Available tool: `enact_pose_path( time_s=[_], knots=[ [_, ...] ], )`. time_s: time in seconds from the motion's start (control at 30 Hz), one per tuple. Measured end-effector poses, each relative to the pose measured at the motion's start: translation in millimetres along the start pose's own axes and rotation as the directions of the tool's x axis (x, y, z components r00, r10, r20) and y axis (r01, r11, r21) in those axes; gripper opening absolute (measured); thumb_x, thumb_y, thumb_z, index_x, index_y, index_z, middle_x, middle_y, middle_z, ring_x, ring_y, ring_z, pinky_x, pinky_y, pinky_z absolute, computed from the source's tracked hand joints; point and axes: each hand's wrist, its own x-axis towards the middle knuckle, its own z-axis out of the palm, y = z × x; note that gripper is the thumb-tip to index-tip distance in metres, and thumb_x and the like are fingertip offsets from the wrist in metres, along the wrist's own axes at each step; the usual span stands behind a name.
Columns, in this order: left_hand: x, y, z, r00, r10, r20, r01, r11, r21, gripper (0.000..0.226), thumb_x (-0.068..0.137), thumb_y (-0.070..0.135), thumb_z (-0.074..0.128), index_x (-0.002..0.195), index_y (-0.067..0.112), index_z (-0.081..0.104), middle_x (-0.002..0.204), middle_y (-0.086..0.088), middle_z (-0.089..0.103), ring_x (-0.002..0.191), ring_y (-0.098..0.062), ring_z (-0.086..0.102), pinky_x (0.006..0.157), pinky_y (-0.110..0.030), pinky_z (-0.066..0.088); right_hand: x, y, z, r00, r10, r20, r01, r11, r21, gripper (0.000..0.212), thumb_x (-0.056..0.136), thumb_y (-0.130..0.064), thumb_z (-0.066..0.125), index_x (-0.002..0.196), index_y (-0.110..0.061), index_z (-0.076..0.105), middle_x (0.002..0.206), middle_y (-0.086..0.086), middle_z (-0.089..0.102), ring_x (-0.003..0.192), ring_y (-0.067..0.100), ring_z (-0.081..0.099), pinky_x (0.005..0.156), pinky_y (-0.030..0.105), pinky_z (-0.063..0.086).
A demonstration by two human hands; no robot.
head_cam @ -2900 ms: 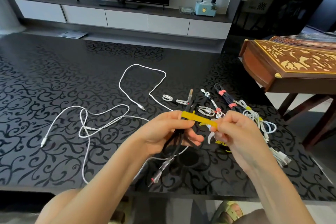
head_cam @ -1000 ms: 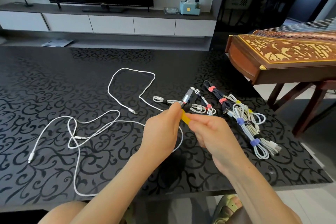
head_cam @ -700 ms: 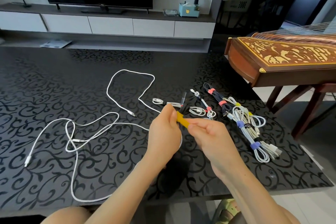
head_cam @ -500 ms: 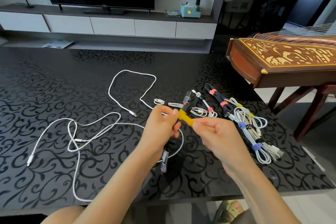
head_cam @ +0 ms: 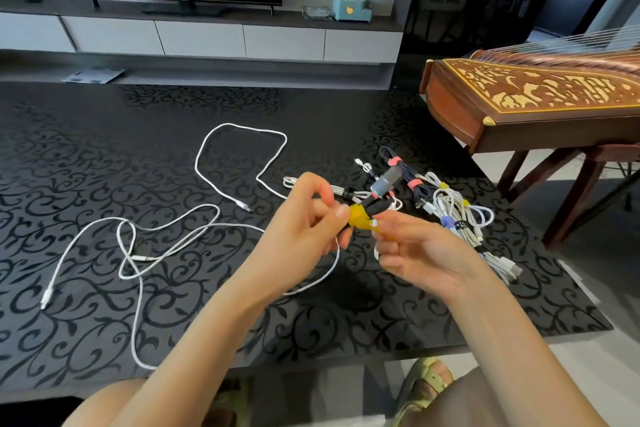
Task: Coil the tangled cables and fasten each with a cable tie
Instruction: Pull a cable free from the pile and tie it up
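Cable tie pinched by left hand and right hand, tied bundles just beyond.

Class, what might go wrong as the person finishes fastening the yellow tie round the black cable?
The right hand pinches the yellow tie only at its fingertips; a slip may loosen the wrap and let the black cable in the left hand spring open.
A loose white cable runs beneath the hands and might snag when the bundle is set down.
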Motion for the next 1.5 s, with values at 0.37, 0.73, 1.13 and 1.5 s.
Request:
enact_pose_path(
  time_s=[0.37, 0.73, 1.13, 1.5],
  knots=[
    [-37, -12, 21, 0.946, -0.021, 0.323, -0.102, 0.927, 0.360, 0.027, 0.084, 0.020, 0.050, 0.074, 0.029, 0.027, 0.056, 0.017, 0.049, 0.055, -0.012, 0.041, 0.059, -0.032, 0.037, 2, -10, 1, 0.992, 0.060, 0.114, -0.005, 0.904, -0.428, 0.060, 0.049, 0.016, 0.069, 0.096, -0.011, 0.044, 0.052, -0.001, 0.059, 0.043, 0.009, 0.051, 0.046, 0.019, 0.041],
    [-22, -25, 33, 0.915, -0.402, 0.046, 0.401, 0.916, 0.023, 0.033, 0.092, 0.002, 0.051, 0.072, 0.014, 0.027, 0.047, 0.001, 0.043, 0.044, -0.012, 0.039, 0.046, -0.023, 0.034, -26, -9, 15, 0.873, -0.416, 0.255, 0.457, 0.512, -0.728, 0.054, 0.064, 0.013, 0.075, 0.088, -0.021, 0.041, 0.063, 0.002, 0.066, 0.054, 0.013, 0.050, 0.059, 0.027, 0.044],
    [-13, -15, 19, 0.890, -0.454, 0.043, 0.410, 0.754, -0.514, 0.020, 0.093, 0.005, 0.045, 0.076, 0.011, 0.038, 0.049, 0.000, 0.037, 0.039, -0.007, 0.023, 0.042, -0.018, 0.031, -25, 20, 11, 0.542, -0.656, 0.525, 0.632, -0.094, -0.770, 0.045, 0.069, -0.001, 0.067, 0.088, -0.032, 0.041, 0.088, -0.008, 0.058, 0.064, 0.010, 0.055, 0.065, 0.026, 0.047],
    [-10, -10, -7, 0.970, -0.086, -0.226, 0.050, 0.986, -0.159, 0.037, 0.090, 0.003, 0.055, 0.074, 0.016, 0.023, 0.053, -0.004, 0.042, 0.046, -0.009, 0.037, 0.048, -0.016, 0.032, -14, 26, 13, 0.919, -0.390, -0.055, 0.329, 0.837, -0.436, 0.010, 0.089, -0.004, 0.056, 0.081, -0.005, 0.062, 0.070, 0.012, 0.071, 0.063, 0.018, 0.061, 0.056, 0.020, 0.048]
  ],
)
